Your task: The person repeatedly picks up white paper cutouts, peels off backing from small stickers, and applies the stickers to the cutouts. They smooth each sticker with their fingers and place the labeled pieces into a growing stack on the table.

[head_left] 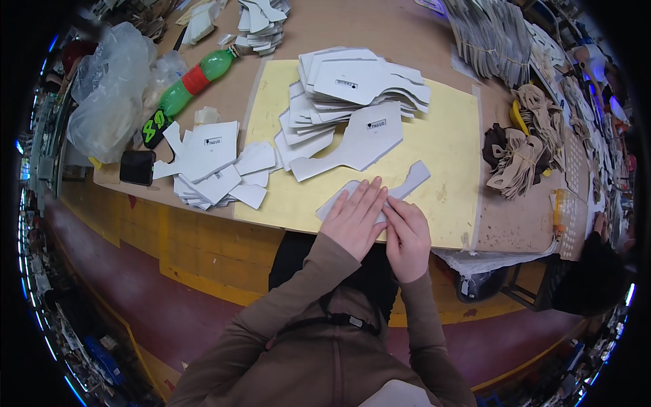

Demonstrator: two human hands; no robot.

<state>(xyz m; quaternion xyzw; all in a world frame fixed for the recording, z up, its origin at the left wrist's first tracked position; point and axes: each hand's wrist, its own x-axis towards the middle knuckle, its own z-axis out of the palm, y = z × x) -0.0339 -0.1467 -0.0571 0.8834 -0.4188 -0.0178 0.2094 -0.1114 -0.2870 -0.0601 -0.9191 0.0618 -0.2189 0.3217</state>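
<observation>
A pale shoe-upper piece (409, 182) with a narrow curved arm lies on the yellow sheet (447, 156) at the table's near edge. My left hand (356, 216) rests flat over its wide part, fingers stretched out. Beside it, my right hand (409, 237) has its fingers drawn together at the piece's edge; its fingertips press there near the left fingers. Both hands hide the middle of the piece. Just beyond lies a similar white piece (369, 139) with a small dark printed mark. It overlaps a stack of white pieces (352, 76).
To the left is a loose pile of white pieces (215, 152), with a dark phone (137, 167), a green bottle (215, 64) and a clear plastic bag (112, 95). Tan bundled pieces (519, 163) and a grey stack (491, 37) occupy the right side.
</observation>
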